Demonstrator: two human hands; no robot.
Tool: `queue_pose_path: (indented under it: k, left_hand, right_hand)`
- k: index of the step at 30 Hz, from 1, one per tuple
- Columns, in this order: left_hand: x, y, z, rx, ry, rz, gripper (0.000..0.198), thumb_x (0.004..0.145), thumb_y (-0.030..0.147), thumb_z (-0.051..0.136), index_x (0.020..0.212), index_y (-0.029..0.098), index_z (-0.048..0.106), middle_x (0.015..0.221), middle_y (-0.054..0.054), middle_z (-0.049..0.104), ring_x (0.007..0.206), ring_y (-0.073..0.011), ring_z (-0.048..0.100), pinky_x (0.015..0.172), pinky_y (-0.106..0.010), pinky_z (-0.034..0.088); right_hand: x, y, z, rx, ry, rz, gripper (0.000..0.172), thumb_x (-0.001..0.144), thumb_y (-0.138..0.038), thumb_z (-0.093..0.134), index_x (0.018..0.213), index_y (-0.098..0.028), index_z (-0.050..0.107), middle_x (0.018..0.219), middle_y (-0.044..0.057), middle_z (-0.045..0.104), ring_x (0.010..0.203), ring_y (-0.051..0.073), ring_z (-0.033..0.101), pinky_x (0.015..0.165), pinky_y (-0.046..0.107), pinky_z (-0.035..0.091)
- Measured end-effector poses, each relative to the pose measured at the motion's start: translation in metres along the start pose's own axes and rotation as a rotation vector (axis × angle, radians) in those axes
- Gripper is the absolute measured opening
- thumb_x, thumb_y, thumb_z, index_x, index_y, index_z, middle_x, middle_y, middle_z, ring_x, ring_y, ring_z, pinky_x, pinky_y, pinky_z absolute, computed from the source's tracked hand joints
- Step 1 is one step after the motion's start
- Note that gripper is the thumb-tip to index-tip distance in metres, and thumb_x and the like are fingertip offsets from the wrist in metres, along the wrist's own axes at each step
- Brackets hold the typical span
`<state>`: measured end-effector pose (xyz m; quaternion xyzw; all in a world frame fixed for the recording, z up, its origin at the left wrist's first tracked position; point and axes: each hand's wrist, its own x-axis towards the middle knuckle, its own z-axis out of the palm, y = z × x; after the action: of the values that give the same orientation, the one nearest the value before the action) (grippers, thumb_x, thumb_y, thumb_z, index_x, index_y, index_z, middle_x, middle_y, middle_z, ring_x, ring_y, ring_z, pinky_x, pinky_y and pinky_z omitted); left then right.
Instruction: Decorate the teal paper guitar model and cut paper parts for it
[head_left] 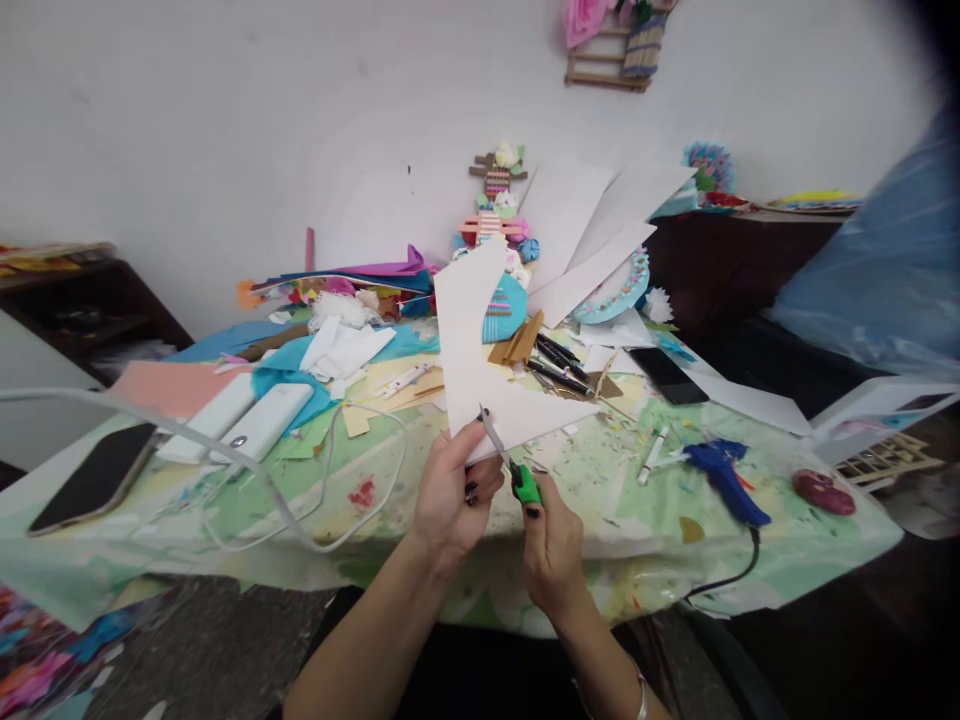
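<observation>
A large white sheet of paper (465,340), cut to an angled shape with a deep notch on its right, stands tilted up over the table. My left hand (450,495) pinches its lower corner between thumb and fingers. In my right hand (553,545) are green-handled scissors (526,484), with the fingers wrapped round the handle. Their blade points up and left, close to my left thumb and in front of the paper's lower edge. Part of the handle is hidden by my right hand.
Black pens (559,362) and a phone (667,375) lie beyond the paper. A blue glue gun (726,480) with its cord rests at the right. On the left are a white cable (281,500), white power banks (262,425) and another phone (94,478). Craft pieces line the wall.
</observation>
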<state>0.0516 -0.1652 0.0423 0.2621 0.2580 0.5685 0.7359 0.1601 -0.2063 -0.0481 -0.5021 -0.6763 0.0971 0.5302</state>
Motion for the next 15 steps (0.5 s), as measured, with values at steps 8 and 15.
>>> queue_pose_path:
  k: [8,15]
  left_hand:
    - [-0.0037,0.0031,0.0006,-0.008,-0.015,-0.012,0.035,0.072,0.027,0.068,0.059,0.017,0.038,0.033,0.013,0.025,0.029,-0.0006,0.015,0.032,-0.013,0.014]
    - [-0.0043,0.0024,0.0014,0.067,-0.033,0.091,0.034,0.074,0.026,0.067,0.062,0.017,0.037,0.039,0.012,0.027,0.032,-0.0007,0.018,0.035,-0.014,0.014]
  right_hand:
    - [-0.0045,0.0007,0.0017,0.012,0.006,-0.018,0.022,0.095,-0.026,0.029,0.097,-0.018,0.050,0.065,-0.003,0.046,0.054,0.012,0.047,0.053,0.023,0.033]
    - [-0.0053,-0.0012,0.0037,0.023,0.019,-0.001,0.022,0.095,-0.027,0.030,0.095,-0.018,0.049,0.063,-0.004,0.043,0.051,0.012,0.044,0.051,0.023,0.031]
